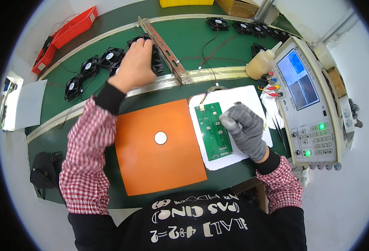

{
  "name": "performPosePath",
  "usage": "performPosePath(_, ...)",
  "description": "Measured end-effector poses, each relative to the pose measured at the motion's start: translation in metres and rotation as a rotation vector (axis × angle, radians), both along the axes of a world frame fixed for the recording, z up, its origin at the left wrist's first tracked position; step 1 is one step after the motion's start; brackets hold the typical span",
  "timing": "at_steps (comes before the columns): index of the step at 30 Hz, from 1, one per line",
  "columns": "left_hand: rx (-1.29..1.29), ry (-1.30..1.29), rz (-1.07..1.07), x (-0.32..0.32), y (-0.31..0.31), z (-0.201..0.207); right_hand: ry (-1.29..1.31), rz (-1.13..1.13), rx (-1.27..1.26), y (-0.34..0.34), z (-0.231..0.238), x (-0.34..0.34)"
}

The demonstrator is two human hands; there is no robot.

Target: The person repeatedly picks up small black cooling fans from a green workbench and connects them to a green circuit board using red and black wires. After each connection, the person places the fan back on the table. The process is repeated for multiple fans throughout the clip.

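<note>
My bare left hand [137, 62] reaches to the far left part of the bench, its fingers bent over a black cooling fan [156, 62] beside a slotted metal bar [161, 47]. More black fans [89, 67] lie in a row to its left. My right hand [246, 131], in a grey glove, hovers with curled fingers at the right edge of a green circuit board [211, 133]; whatever its fingers may hold is hidden. Under the circuit board is a white board [248, 97], and wires run from a connector at its upper end.
An orange mat [159, 167] with a white disc [160, 138] lies left of the circuit board. To the right stand a tester with a screen [305, 100] and a plastic bottle [260, 64]. Fans [243, 28] with wires sit farther back. Red bins [73, 27] stand far left.
</note>
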State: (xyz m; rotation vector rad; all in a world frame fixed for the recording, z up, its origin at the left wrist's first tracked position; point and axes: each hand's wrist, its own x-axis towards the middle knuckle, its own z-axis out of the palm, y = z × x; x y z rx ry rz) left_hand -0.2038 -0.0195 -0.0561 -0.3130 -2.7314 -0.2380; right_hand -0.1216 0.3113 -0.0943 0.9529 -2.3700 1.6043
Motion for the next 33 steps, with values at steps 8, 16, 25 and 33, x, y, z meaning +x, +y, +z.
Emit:
performPosePath(8,0.385,0.332,-0.636,0.136,0.094,0.079,-0.477,0.638,0.023,-0.014,0.030,0.042)
performPosePath(16,1.022,0.505,0.144,0.100,-0.058,0.051,-0.711,0.597,-0.065,0.011,0.034,0.021)
performPosePath(25,0.608,-0.300,-0.191,0.161,0.039,-0.018,-0.162,0.119,0.212,0.011,-0.002,-0.015)
performPosePath(33,0.178,-0.202,-0.271,0.172,0.061,-0.016,0.599,0.145,0.619,0.006,0.004,-0.006)
